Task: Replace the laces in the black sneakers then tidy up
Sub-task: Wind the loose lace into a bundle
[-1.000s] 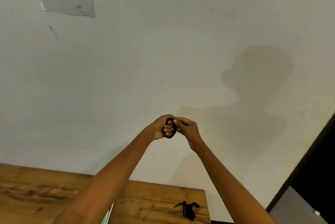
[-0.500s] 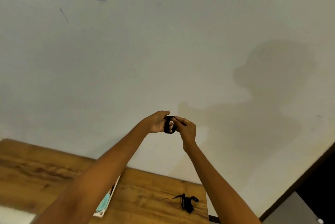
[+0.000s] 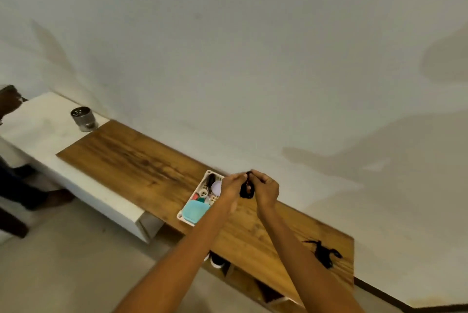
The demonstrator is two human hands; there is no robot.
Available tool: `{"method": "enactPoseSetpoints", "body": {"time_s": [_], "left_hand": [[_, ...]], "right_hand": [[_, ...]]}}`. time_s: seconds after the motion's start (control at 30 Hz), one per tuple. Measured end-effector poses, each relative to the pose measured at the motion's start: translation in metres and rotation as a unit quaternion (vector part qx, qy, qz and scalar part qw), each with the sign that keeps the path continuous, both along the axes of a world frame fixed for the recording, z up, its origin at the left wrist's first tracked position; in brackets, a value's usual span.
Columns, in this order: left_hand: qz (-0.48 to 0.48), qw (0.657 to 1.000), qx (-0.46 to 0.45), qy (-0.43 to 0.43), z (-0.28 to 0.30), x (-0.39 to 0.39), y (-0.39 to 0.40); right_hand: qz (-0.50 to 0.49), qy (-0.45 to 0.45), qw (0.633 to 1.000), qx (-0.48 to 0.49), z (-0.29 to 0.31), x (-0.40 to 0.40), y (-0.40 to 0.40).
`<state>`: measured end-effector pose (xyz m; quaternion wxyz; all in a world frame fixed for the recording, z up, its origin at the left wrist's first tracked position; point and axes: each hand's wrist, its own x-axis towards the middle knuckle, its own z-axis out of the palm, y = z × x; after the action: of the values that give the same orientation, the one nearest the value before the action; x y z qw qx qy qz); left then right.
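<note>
Both forearms enter from the bottom centre of the frame and meet just right of centre, above the wooden shelf top (image 3: 141, 163). The left hand (image 3: 229, 186) and right hand (image 3: 266, 190) each have fingers curled round a small coiled black lace (image 3: 246, 190), which they pinch between them in the air. A second black lace bundle (image 3: 324, 255) lies loose on the wood at lower right, near the right-hand edge. Just left of the hands, a white tray (image 3: 182, 214) holding a teal box (image 3: 196, 211) and small items rests on the shelf top. Below the shelf, a shoe sole (image 3: 217, 262) shows in a compartment; whether it is one of the black sneakers cannot be told. Judged risk: the coil may spring apart if either pinch loosens before the end is secured, because the wraps are held by finger pressure alone. The loose bundle, lying close to the edge, could be knocked off by a passing forearm. Farther back, at upper left, a metal cup (image 3: 82, 116) stands on a white surface (image 3: 38, 125).
</note>
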<state>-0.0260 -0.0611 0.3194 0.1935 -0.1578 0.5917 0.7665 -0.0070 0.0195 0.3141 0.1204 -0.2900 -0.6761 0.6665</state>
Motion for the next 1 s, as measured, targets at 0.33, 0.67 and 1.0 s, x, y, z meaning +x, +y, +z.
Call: {"method": "enactPoseSetpoints", "body": {"time_s": [0.33,0.67,1.0], "left_hand": [[0.031,0.976,-0.210,-0.037,-0.166,-0.016,-0.127],[-0.083,0.902,-0.420,0.057,-0.298,-0.105,-0.152],[-0.276,0.712,-0.612,0.205,-0.349,-0.124,-0.179]], "right_hand": [[0.038,-0.159,0.986,-0.028,-0.164,-0.041,-0.126],[0.047,-0.261,0.961,0.080,-0.312,-0.125,-0.147],[0.060,-0.324,0.934,0.137,-0.357,-0.140,-0.155]]}}
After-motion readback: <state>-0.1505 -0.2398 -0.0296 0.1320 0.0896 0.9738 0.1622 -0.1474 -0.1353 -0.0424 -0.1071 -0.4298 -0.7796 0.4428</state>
